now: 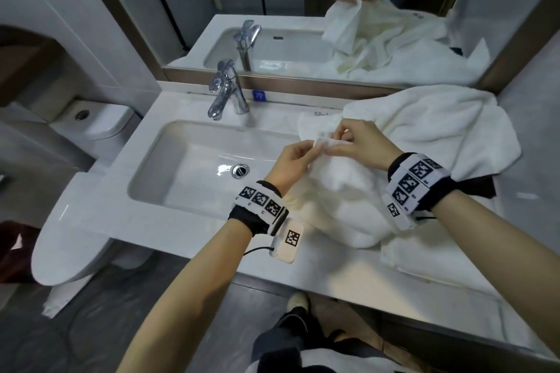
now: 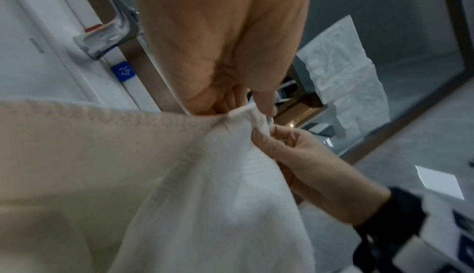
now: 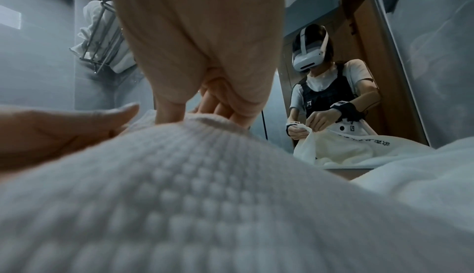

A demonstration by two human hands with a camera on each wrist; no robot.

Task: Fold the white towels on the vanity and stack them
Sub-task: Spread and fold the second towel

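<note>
Both hands raised over the vanity [image 1: 194, 230], just right of the sink [image 1: 194, 166]. Left hand [image 1: 291, 160] pinches a corner of the towel [image 1: 342, 191] between thumb and fingers; right hand [image 1: 360, 142] pinches the same edge just beside it, fingertips of the two hands nearly touching. The pinched corner is lifted; the rest of the towel hangs down from it and bunches on the counter below the wrists. Left wrist view confirms: left hand [image 2: 231, 54] closed on the hem, right hand [image 2: 295, 155] gripping the cloth [image 2: 205, 176] from the other side. Right wrist view: right hand [image 3: 205, 54] fingers curled over the ribbed edge of the towel [image 3: 205, 196], left hand [image 3: 51, 131] at the left, thumb against the cloth. A second towel [image 1: 439, 130] lies crumpled at the back right of the counter, under the mirror [image 1: 303, 9]. A third, flat piece [image 1: 430, 254] lies at the front right edge. Faucet [image 1: 227, 91] behind the sink; toilet [image 1: 75, 221] to the left.
</note>
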